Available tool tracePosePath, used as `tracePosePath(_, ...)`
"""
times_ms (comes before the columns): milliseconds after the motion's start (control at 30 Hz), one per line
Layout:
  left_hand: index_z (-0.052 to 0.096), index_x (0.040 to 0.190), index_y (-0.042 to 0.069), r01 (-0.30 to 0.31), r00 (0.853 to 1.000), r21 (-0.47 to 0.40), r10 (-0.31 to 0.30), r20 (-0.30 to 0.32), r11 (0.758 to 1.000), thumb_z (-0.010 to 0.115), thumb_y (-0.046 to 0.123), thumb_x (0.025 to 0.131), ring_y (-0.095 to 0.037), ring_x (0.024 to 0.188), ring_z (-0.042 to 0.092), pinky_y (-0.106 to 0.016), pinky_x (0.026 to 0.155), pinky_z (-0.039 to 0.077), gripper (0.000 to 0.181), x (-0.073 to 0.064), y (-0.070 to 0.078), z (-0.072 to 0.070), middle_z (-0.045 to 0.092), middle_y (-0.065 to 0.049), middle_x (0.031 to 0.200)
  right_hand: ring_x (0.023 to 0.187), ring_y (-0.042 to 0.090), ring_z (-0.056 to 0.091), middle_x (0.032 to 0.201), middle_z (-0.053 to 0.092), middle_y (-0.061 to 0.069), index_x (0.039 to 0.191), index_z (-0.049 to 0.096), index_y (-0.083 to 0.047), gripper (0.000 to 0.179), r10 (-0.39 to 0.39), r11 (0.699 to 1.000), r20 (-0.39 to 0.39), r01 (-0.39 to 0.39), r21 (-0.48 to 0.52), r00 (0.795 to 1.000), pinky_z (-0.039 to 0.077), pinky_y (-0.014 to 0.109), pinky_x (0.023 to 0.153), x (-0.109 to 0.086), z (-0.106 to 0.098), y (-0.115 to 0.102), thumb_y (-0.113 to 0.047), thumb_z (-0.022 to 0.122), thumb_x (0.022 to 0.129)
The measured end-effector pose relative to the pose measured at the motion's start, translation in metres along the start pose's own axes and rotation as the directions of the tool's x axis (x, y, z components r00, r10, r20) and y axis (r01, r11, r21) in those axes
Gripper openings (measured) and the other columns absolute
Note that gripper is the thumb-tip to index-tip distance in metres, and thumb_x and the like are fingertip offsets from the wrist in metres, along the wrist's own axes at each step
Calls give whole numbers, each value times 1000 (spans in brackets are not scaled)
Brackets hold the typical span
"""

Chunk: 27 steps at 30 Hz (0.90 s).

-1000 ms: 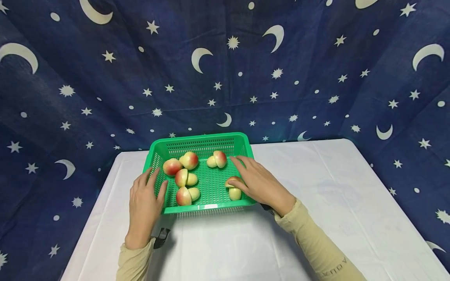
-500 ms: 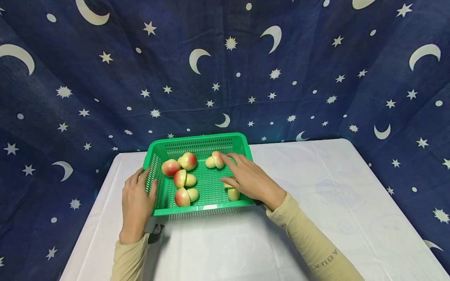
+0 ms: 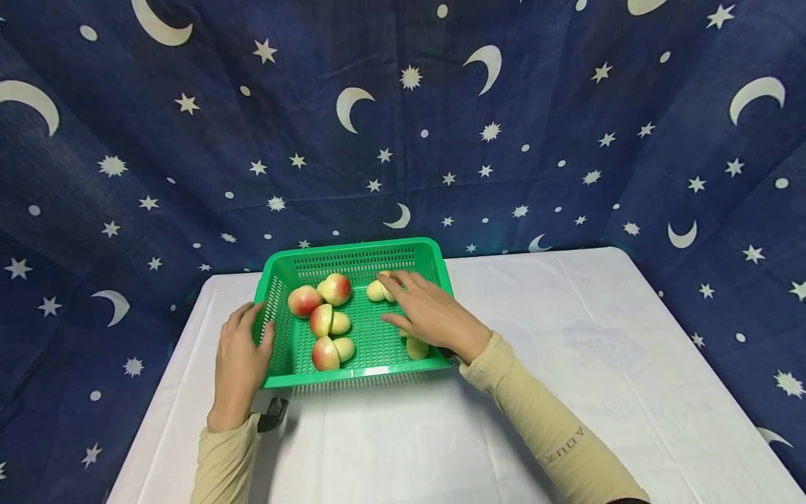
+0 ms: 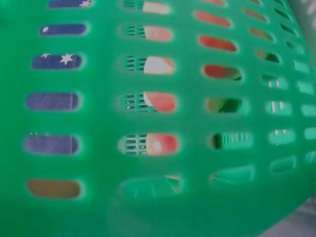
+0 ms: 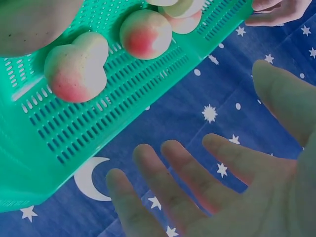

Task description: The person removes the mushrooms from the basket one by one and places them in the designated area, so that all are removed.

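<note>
Several mushroom-shaped pieces with red-and-yellow caps and pale stems lie in a green basket (image 3: 359,376). My right hand (image 3: 434,315) is over the basket's right half, fingers spread and nothing held. Its fingertips partly cover the back-right mushroom (image 3: 376,290); whether they touch it cannot be told. Another mushroom (image 3: 417,348) shows partly beneath the palm. My left hand (image 3: 241,364) is at the basket's left side, fingers extended along the rim and thumb apart. In the left wrist view the slotted basket wall (image 4: 101,118) fills the picture, with red caps showing through.
Grouped in the left half of the basket are a cap-up mushroom (image 3: 305,301), one behind it (image 3: 336,289), and two on their sides, the nearer mushroom (image 3: 329,353) by the front wall. A white cloth (image 3: 554,392) covers the table; a dark-blue moon-and-star curtain (image 3: 403,140) hangs behind.
My right hand has moved left over the basket, toward the back-right mushroom. My left hand has shifted slightly left, away from the mushrooms to the basket's left side. The mushrooms stay in place.
</note>
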<state>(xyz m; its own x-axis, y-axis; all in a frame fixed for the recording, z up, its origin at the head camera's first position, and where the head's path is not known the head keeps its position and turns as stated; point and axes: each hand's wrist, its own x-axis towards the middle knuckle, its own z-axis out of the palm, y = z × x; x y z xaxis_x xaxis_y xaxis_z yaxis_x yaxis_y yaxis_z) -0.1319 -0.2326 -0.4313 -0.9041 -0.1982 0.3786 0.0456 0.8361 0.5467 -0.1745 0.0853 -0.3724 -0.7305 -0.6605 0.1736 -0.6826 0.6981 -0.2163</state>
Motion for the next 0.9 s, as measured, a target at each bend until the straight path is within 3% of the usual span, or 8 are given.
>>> tracePosePath(367, 54, 137, -4, 69, 997, -80, -67, 37, 994, 53, -2, 95, -46, 131, 46, -62, 105, 37, 42, 0, -1, 1, 47, -24, 145, 126, 28, 51, 142, 49, 14, 151, 39, -6, 63, -21, 999, 13, 20, 36, 1000, 48, 41, 101, 17, 4, -1, -36, 59, 99)
tracePosePath(900, 55, 137, -4, 84, 996, -89, -82, 28, 992, 53, -3, 94, -47, 131, 46, -65, 103, 35, 43, -1, 0, 1, 48, -22, 145, 131, 26, 48, 147, 47, 11, 150, 42, -10, 61, -82, 997, 81, 82, 5, 993, 44, 37, 108, 45, 13, -5, -35, 62, 98)
